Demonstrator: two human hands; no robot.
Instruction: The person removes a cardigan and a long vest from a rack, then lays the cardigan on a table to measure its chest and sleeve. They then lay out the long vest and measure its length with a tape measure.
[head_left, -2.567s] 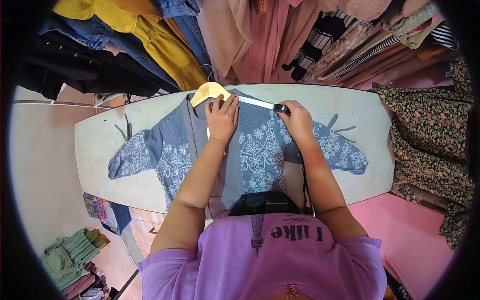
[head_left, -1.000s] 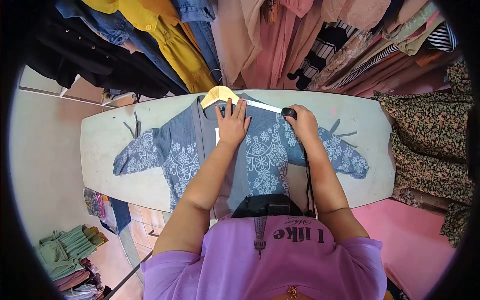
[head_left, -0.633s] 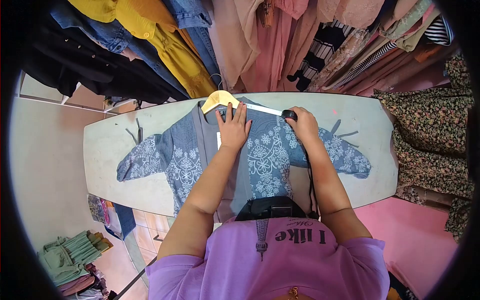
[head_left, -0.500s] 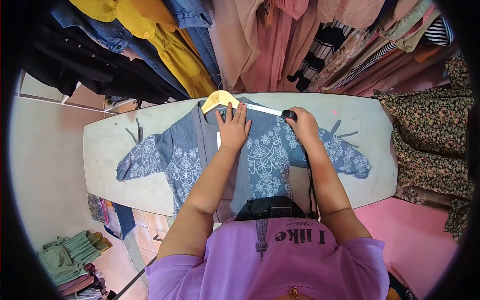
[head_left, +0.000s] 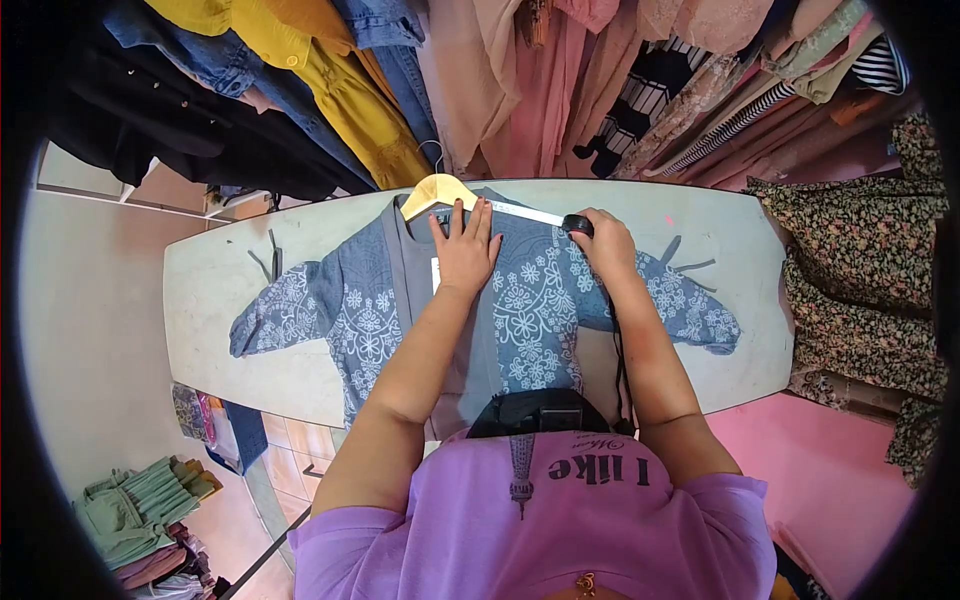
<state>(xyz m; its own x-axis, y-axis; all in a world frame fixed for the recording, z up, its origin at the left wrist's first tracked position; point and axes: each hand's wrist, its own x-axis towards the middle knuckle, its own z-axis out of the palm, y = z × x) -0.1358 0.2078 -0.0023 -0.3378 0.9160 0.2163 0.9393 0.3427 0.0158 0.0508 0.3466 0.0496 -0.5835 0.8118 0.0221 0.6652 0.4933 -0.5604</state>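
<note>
In the head view, a grey-blue floral garment [head_left: 535,310] was laid across the frame's centre on a pale board [head_left: 265,378], a wooden hanger [head_left: 438,190] seen at its neckline. At upper centre, the left hand [head_left: 467,257] was laid flat, fingers spread, by the hanger's edge, and a black tape measure [head_left: 576,224] was gripped by the right hand [head_left: 609,243], its white strip [head_left: 533,213] stretched between both.

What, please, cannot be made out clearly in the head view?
In the head view:
Tape measure: scale too small to read.
White tag: print too small, partly behind the left hand.
Wooden hanger: ends hidden by the floral-print top and that hand.
That top: lower edge hidden by the purple T-shirt and black strapped item.
</note>
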